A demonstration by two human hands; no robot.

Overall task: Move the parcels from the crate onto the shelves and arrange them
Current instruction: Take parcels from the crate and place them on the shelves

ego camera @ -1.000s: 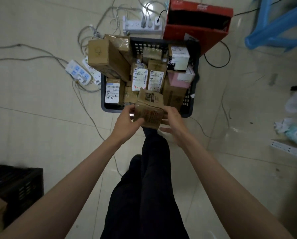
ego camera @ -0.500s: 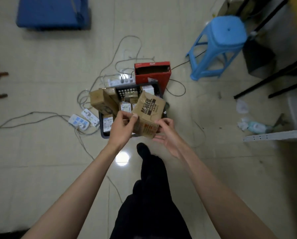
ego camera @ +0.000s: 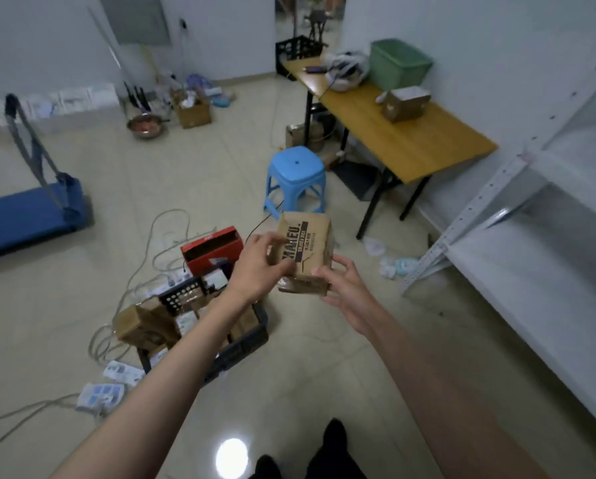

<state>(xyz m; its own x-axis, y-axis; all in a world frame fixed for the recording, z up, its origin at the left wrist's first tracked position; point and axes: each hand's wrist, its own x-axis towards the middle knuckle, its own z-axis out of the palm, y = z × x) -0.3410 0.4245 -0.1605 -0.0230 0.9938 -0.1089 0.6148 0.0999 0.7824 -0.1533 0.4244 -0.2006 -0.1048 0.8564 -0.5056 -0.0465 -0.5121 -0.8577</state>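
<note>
Brown parcel (ego camera: 303,250) mid-frame, upright, long axis vertical, above crate (ego camera: 241,347). Left hand (ego camera: 258,267) pinches left edge; right hand (ego camera: 341,285) fingers curled under lower right corner. Shelves (ego camera: 531,257) at right, nearer right hand.

Left arm: bare, reaching forward and up from the lower left of the view, forearm nearly straight. Left hand (ego camera: 258,267): back facing the camera, thumb and fingers curling round the near left edge of the brown cardboard parcel (ego camera: 303,250), gripping it. Right arm: bare, extending from the lower right, forearm angling inward toward the other hand. Right hand (ego camera: 341,288): palm turning upward and to the left, fingers spreading and slightly bending, fingertips pressing against the lower right corner of the parcel, supporting it from below. Both hands are holding the parcel between them, in front of the body. Legs: dark-clad, showing at the bottom edge.
</note>
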